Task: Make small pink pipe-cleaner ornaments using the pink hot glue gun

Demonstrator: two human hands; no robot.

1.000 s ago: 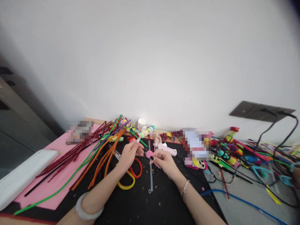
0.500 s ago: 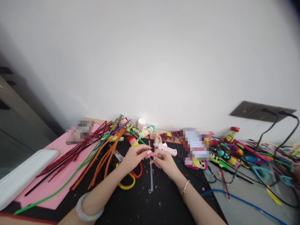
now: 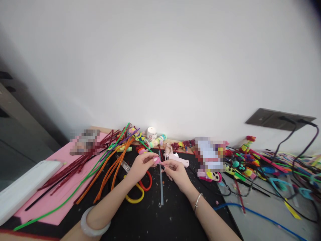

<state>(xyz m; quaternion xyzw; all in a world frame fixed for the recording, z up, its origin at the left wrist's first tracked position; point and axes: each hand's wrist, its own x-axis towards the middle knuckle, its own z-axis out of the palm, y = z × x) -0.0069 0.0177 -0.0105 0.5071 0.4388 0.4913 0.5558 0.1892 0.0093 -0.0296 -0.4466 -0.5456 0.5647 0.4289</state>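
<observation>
Above the black mat, my left hand (image 3: 145,164) and my right hand (image 3: 175,170) meet fingertip to fingertip, both closed. Pinched between them is a small pink pipe cleaner piece (image 3: 157,161), mostly covered by the fingers. Under the hands lies a translucent strip (image 3: 161,190) with a hooked lower end. Just behind my right hand rests a pale pink glue gun (image 3: 181,160). Scissors (image 3: 135,197) with one yellow and one red handle loop lie beside my left forearm.
Orange pipe cleaners (image 3: 107,180) and dark red ones (image 3: 72,170) spread leftward over pink sheet (image 3: 57,201). A white roll (image 3: 151,133) stands by the wall. Right of the mat are finished colourful pieces (image 3: 213,175), cables, loose pipe cleaners and a wall socket (image 3: 278,119).
The pink piece has shifted slightly left and up and is turned between my fingertips. Both hands stay in nearly the same place.
</observation>
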